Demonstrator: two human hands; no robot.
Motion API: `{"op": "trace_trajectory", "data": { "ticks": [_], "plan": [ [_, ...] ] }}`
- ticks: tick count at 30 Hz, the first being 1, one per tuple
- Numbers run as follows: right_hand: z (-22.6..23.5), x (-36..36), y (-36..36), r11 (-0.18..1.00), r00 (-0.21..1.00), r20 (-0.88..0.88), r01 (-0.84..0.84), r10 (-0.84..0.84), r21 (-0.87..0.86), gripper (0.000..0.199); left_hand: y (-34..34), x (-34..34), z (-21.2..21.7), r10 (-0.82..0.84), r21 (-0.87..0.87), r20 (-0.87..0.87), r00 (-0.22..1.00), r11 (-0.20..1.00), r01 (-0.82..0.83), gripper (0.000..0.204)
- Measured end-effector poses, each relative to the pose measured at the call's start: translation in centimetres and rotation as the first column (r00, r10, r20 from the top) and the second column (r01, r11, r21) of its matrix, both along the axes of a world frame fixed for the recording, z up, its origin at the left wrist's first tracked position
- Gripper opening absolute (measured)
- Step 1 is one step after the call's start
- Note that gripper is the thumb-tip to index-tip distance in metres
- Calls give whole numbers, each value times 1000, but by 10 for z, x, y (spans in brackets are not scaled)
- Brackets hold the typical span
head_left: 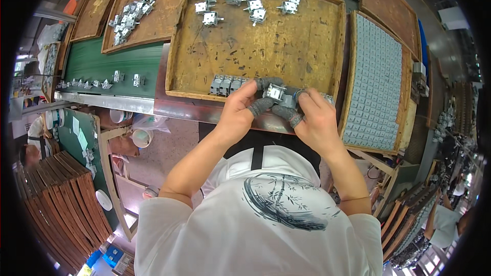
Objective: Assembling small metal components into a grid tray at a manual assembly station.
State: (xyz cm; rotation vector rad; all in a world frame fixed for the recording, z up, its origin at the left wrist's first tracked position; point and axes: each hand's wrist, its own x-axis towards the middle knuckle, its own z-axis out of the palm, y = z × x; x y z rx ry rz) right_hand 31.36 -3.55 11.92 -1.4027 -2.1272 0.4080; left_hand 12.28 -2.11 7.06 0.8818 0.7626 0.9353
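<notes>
Grey-capped fingers of the left hand and right hand pinch one metal part together at the tray's near rim. The right hand covers the part's right end; a row of parts lies just left

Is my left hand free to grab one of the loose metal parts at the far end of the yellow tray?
Probably not yet: the left hand and right hand together hold a metal part; the loose parts lie unobstructed.
</notes>
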Motion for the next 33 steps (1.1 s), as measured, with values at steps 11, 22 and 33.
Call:
{"op": "trace_trajectory", "data": {
  "ticks": [11, 22, 33],
  "plan": [
    [-15, -14, 14, 999, 997, 78, 11, -15, 53, 21, 4, -6, -4, 154, 445, -327, 932, 895, 9, 46],
    [13, -16, -34, 908, 956, -249, 39, -155, -417, 29, -43, 16, 7, 413, 714, -473, 778, 698, 64, 53],
    [-10, -5, -36, 852, 812, -575, -226, -104, -473, 43, -45, 8, 23, 359, 783, -449, 818, 600, 167, 74]
  ]
}}
